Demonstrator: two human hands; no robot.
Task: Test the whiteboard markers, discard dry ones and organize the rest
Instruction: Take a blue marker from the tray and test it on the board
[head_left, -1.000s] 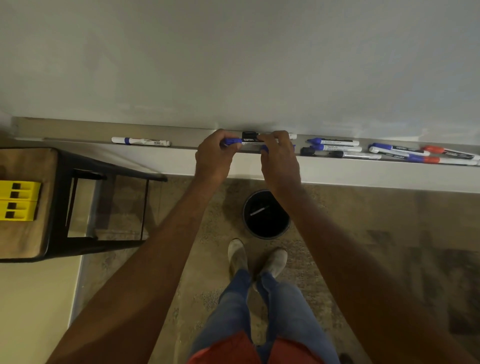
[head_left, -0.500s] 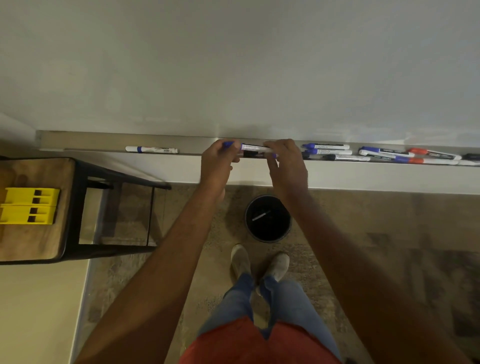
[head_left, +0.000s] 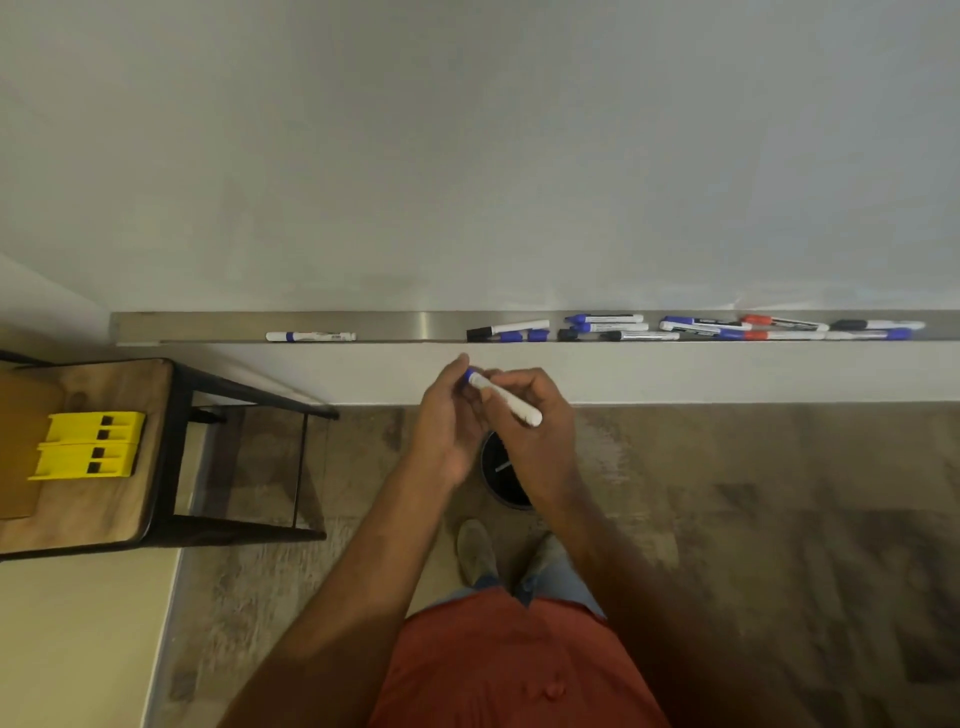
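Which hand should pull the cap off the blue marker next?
Left, most likely. The left hand already pinches the blue cap end of the marker, while the right hand grips the white barrel and can keep it steady for writing on the whiteboard.

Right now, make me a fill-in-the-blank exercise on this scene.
1. Both hands hold one marker with a ____ cap.
2. The bin on the floor is coloured ____.
3. The holders on the stool are coloured ____.
4. The lone marker lies at the tray's ____ end.

Missing words: blue; black; yellow; left
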